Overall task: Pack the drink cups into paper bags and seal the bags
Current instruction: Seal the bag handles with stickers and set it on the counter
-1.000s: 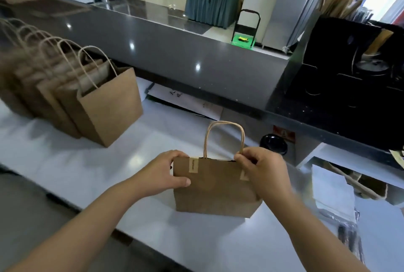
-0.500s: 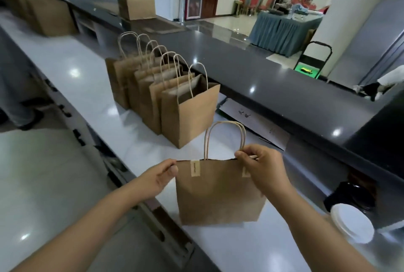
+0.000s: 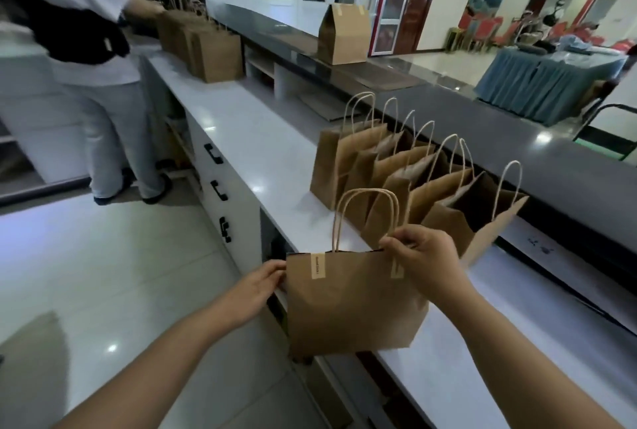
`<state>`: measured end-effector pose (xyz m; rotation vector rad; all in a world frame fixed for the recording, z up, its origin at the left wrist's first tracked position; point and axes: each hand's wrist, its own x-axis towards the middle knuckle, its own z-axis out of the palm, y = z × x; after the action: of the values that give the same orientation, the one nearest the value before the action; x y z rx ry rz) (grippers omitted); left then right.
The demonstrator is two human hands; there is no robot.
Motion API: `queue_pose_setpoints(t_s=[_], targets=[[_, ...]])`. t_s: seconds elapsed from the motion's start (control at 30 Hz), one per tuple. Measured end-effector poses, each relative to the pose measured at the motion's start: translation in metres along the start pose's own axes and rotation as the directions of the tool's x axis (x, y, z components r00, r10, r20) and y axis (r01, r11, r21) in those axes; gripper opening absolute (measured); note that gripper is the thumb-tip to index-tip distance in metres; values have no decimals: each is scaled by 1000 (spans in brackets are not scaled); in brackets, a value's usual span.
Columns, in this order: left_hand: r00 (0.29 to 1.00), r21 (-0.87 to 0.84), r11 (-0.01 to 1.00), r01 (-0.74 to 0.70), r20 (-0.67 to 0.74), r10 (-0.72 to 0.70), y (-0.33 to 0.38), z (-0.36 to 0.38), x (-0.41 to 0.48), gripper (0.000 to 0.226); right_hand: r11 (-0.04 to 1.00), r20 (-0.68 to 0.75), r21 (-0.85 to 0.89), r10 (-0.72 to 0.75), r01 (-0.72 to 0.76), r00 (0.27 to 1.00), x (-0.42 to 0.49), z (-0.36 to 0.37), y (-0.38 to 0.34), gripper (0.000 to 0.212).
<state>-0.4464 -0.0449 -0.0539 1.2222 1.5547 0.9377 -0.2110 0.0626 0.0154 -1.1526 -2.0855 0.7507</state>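
Head view, single frame.

Bench [image 3: 262, 153]: long, white, glossy top with lamp reflections. Its white front carries 3 black drawer handles [image 3: 219, 189]. Behind it runs a raised dark counter [image 3: 517, 139], polished and speckled.

Second person [image 3: 96, 60], far left: pale top and pale trousers, standing at the bench beside a far cluster of bags [image 3: 210, 46]. Count not readable.

1 closed box-shaped bag [image 3: 344, 36] stands alone on the dark counter, kraft brown, with tape across its folded top.

Row of open bags [image 3: 396, 180]: kraft paper with matte creased panels and twisted-cord loop handles. They stand upright against the counter's base, packed face to back. At least 5 can be counted, but overlap hides the exact number. Contents not visible.

Sealed bag [image 3: 351, 308], the task item: 1 flat rectangular kraft bag with its mouth drawn shut. 2 cord handles rise together from the top. It sits at the bench's near edge, with its lower left part overhanging the edge. Cannot tell whether its base touches the top.

Tape strips: 2, pale tan, folded over the rim. The left strip [image 3: 317, 266] is fully visible; the right strip [image 3: 397, 269] is half covered.

Right hand [image 3: 424, 263]: thumb and fingers pinch the bag's rim at the handle base.

Left hand [image 3: 262, 285]: fingers loosely extended, tips touching the bag's left edge.
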Motion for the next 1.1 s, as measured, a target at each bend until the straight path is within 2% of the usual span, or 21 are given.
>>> queue_pose_setpoints(t_s=[0.27,0.37,0.5,0.77,0.9,1.0,1.1], targets=[[985,-21,995,94,-141,-96,-50,-115,10,38,994,106,70,-95,88,990,91,102,-56,9],[971,-13,989,147,-190,-147,-71,-146,21,40,988,97,66,-144,138,985,125,126,-69,7],[946,-47,976,214,-241,-219,-89,-180,45,44,986,96,108,-139,129,986,175,151,-85,8],[927,-104,971,216,-290,-238,-75,-264,142,54,974,107,169,-168,149,980,292,186,-111,17],[932,-113,969,220,-267,-243,-61,-307,194,52,972,115,196,-152,128,982,353,204,-115,19],[919,-217,955,203,-293,-262,-52,-339,241,53,970,85,211,-139,118,987,402,212,-117,16],[920,-240,953,184,-299,-253,-42,-360,282,40,966,58,231,-131,115,990,443,217,-120,13]])
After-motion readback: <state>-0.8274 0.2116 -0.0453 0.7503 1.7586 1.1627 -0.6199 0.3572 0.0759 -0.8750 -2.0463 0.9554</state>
